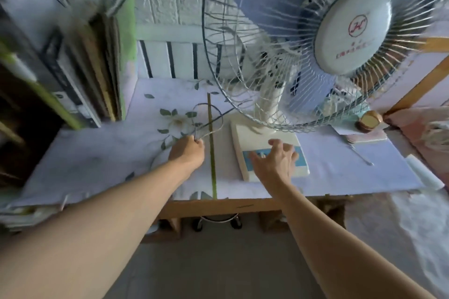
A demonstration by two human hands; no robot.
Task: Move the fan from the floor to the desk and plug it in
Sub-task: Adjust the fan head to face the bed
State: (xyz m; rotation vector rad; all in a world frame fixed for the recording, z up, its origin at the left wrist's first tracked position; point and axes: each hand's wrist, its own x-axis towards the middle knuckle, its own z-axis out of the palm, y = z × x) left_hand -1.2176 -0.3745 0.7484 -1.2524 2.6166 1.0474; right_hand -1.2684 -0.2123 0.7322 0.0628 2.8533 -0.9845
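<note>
— Standing on the desk (243, 204) already, the fan (315, 56) has its cream base (267, 150) toward the front edge, a little right of the middle, with the wire cage and blue blades rising above it toward the back. We can see that much plainly.

— And our hands?

— Our left hand (188, 150) is curled round a bunch of the fan's cord (209, 124), just left of the base; loops of it arch up over the flowered cloth (121, 153) that covers the desk. Our right hand (277, 156) hovers over the blue control panel (300, 156) at the front of the base, fingers spread and relaxed, gripping nothing. Whether the fingertips touch the panel we cannot tell.

— Do we see the plug?

— No, the end of the cord is hidden in or behind our left fist.

— What else sits on the desk?

— Books and folders (80, 75) lean in a row along the left edge, blurred. Near the right edge lie a small brown rounded object (368, 121) and a thin metal pick (362, 155). A white slatted rail (170, 58) stands along the back edge.
</note>
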